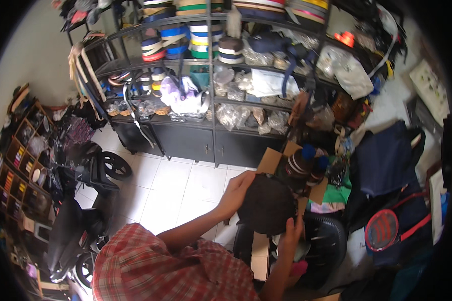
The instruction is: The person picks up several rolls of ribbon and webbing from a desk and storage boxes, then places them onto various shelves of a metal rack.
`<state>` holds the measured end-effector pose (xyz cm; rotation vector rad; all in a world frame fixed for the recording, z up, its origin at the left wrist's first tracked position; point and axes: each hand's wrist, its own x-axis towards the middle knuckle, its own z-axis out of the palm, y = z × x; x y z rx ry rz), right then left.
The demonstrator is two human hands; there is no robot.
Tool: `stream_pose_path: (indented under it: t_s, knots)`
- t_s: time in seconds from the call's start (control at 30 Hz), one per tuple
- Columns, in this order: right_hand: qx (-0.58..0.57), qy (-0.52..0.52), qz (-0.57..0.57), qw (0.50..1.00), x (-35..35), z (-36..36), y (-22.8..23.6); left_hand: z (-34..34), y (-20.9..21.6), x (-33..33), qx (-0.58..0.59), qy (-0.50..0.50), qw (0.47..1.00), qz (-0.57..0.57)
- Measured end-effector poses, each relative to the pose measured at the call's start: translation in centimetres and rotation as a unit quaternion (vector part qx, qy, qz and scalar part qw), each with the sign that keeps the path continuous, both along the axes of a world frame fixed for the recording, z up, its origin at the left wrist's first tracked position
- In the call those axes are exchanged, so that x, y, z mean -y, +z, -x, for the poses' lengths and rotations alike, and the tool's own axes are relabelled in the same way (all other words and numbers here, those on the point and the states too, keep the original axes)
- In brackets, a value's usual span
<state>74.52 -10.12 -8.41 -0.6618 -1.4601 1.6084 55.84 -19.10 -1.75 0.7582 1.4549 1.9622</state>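
Observation:
A black cloth cap, its rounded top facing up, is held out in front of me between both hands. My left hand is closed on its left edge, with the thumb side toward the far rim. Around the lower right edge my right hand grips with the fingers partly hidden. Just beyond the cap, striped knit hats with blue pompoms sit in an open cardboard box. The cap covers part of that box and whatever lies under it.
Ahead stands a black shelf with webbing rolls and plastic-wrapped goods. A motorbike is at left, beside a wooden rack. At right are a black tyre-like rim, a red racket and dark blue cloth.

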Motion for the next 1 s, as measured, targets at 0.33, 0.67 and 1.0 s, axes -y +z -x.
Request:
stream_pose_path:
  t_s: [0.33, 0.67, 1.0]
  knots:
    - [-0.042, 0.009, 0.194, 0.98, 10.9, 19.5, 2.0, 12.5, -0.9, 13.9, 0.04, 0.116, 0.992, -0.043]
    - [-0.02, 0.236, 0.201, 0.95, 20.6, 34.3, 4.9, 22.6, -2.8, 26.0, 0.123, 0.357, 0.925, -0.049]
    - [-0.01, 0.345, 0.128, 0.93, 22.7, 43.7, 4.7, 29.8, -1.8, 30.5, -0.072, 0.362, 0.928, 0.046]
